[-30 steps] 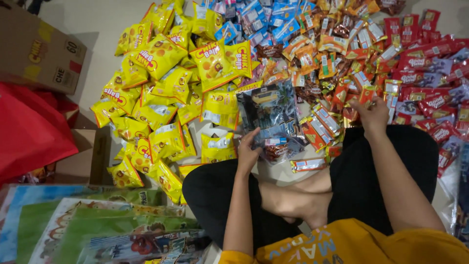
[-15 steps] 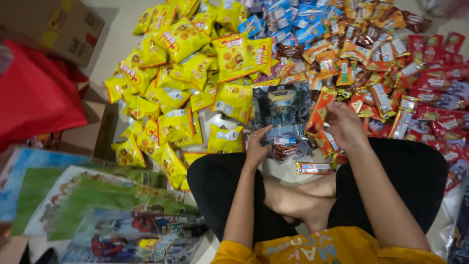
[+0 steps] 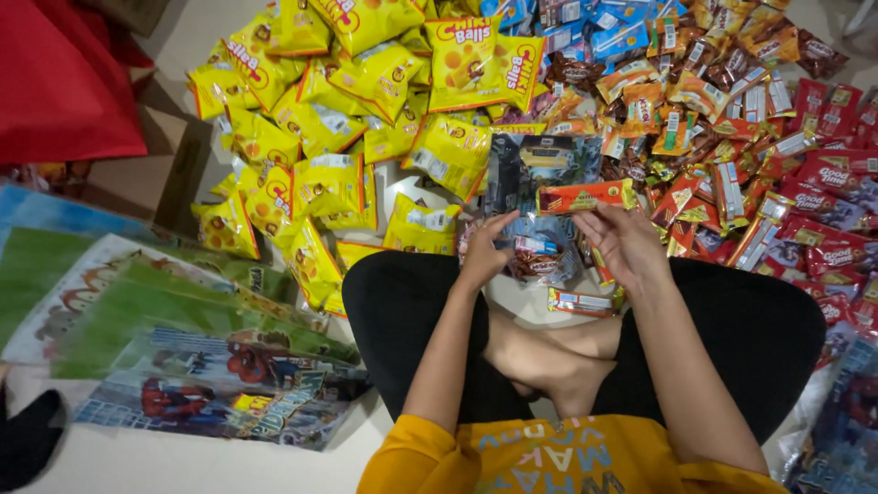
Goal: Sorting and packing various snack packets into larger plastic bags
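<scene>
1. Nearest me, printed gift bags (image 3: 183,366) lie flat on the floor (image 3: 183,462) at my left.
2. My left hand (image 3: 482,252) pinches the lower edge of a clear printed bag (image 3: 530,197) that lies just past my knees; small wrapped snacks show inside its bottom end.
3. My right hand (image 3: 625,242) grips an orange wafer bar (image 3: 585,196), held level over that bag's right side.
4. Beyond, yellow snack packets (image 3: 366,119) are heaped left; red biscuit packs (image 3: 823,183) spread right.
5. A red bag (image 3: 64,82) sits far left.
</scene>
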